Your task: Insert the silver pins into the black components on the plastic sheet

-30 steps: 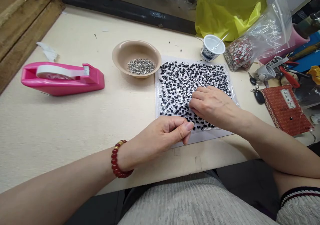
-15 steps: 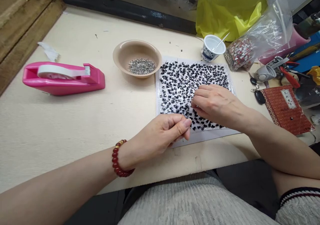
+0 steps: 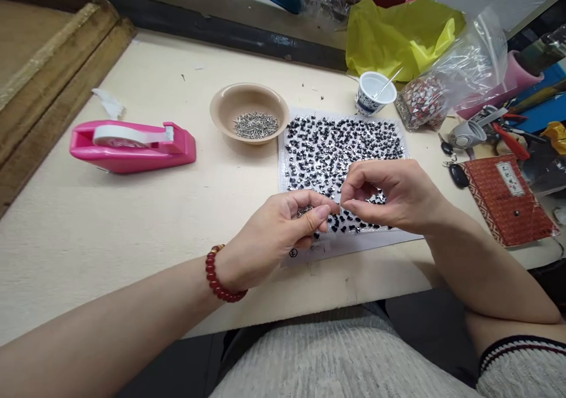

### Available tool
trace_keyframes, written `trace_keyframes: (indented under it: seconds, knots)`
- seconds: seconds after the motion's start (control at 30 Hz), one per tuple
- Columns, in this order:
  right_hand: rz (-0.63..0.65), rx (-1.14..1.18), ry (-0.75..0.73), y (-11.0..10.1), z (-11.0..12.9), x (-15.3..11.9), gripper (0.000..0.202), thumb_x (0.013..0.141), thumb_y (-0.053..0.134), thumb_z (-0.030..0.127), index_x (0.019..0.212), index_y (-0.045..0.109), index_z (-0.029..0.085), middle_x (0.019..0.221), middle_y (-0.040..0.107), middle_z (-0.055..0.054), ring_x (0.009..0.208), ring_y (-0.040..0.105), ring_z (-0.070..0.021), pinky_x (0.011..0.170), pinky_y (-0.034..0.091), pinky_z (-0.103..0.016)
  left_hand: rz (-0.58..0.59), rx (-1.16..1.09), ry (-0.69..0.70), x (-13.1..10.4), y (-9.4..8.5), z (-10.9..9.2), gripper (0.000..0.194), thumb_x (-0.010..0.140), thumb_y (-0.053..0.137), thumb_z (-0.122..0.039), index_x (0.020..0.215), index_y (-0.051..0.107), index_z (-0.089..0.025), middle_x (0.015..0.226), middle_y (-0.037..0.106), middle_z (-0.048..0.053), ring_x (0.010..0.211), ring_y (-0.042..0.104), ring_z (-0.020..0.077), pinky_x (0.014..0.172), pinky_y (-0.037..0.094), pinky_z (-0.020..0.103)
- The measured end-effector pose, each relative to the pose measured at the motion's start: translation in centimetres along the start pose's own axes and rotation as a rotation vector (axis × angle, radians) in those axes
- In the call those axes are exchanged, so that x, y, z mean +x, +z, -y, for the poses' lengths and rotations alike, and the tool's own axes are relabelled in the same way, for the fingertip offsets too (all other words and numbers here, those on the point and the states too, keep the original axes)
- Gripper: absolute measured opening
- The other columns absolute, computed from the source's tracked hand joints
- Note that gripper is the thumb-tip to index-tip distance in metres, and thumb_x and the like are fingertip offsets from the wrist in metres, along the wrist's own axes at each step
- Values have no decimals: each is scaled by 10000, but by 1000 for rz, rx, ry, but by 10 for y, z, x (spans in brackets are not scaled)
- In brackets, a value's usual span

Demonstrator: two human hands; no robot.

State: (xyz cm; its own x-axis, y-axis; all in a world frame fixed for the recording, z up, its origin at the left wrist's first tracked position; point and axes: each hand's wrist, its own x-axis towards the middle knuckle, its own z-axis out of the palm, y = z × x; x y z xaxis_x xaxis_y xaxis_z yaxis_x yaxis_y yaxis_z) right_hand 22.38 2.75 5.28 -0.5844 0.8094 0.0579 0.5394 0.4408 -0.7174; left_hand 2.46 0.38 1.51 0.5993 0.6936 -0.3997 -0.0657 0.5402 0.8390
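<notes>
My left hand (image 3: 276, 224), with a red bead bracelet (image 3: 216, 280) at its wrist, is curled closed around several small silvery metal pins (image 3: 304, 210). My right hand (image 3: 393, 194) is closed in a pinch, its thumb and forefinger meeting the left fingertips at a thin metal pin (image 3: 340, 209). Beneath both hands lies a white sheet (image 3: 354, 246) covered with many small black pieces (image 3: 318, 150), some with thin pins sticking up. Beyond the left hand, a tan bowl (image 3: 223, 110) holds a heap of similar silvery pins (image 3: 256, 125).
To the left stands a pink tape dispenser (image 3: 132, 155). Behind the sheet is a patterned white cup (image 3: 369, 100) with a thin stick. Farther right are a clear bag of red and white bits (image 3: 422, 100), keys (image 3: 458, 174) and a red-brown pouch (image 3: 510, 197).
My right hand has turned and come from over the black pieces to the left fingertips, now pinching a pin there. The left hand has opened slightly, showing pins. The view has shifted a little.
</notes>
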Motion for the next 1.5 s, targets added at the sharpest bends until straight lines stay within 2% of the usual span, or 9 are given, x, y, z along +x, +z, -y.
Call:
trace_keyframes:
  seconds: [0.23,0.6,0.8,0.97,1.13,1.37,1.5]
  knots:
    - [12,6,-91,8,-1,1,45,757,638,105,749,628,147,650,581,43,561,450,-28,508,353,-164,47,-74,23,1,-2,-1,242,842,654,-359,776,566,-143,691,509,-39,580,376,64,504,292,182]
    - [-133,-150,-98,16,5,-5,60,772,610,97,752,600,153,663,551,36,594,456,-51,551,377,-185,17,-32,49,1,-1,1,219,847,649,-352,829,564,-151,681,502,-45,572,386,67,507,296,192]
    - [-188,-179,-196,17,6,-10,64,838,622,226,827,608,165,708,593,-12,687,524,-109,626,436,-255,-39,-54,63,0,0,-1,243,833,664,-360,798,547,-150,677,486,-51,518,326,51,485,261,199]
    - [-253,-280,-269,23,7,-13,93,868,542,161,808,610,181,738,643,-32,727,548,-132,680,456,-288,-38,-22,71,1,0,0,239,833,660,-370,817,556,-156,682,501,-45,536,363,62,500,285,204]
    - [-281,-342,-310,25,4,-14,62,853,562,132,823,590,178,763,649,-32,737,537,-130,711,453,-289,-32,-1,68,0,0,2,224,847,645,-368,835,560,-161,688,502,-48,543,357,63,510,288,208]
    - [-276,-335,-335,24,4,-14,69,860,536,134,814,557,181,740,612,-24,725,521,-131,689,442,-291,-28,9,54,-1,0,1,208,853,638,-362,830,572,-166,698,515,-40,552,374,66,515,308,205]
    - [-290,-292,-214,16,-2,-19,95,874,513,148,794,541,188,712,575,-19,699,504,-130,653,427,-286,-72,-34,62,-2,0,0,203,842,658,-356,883,605,-164,691,521,-35,573,401,69,510,326,191]
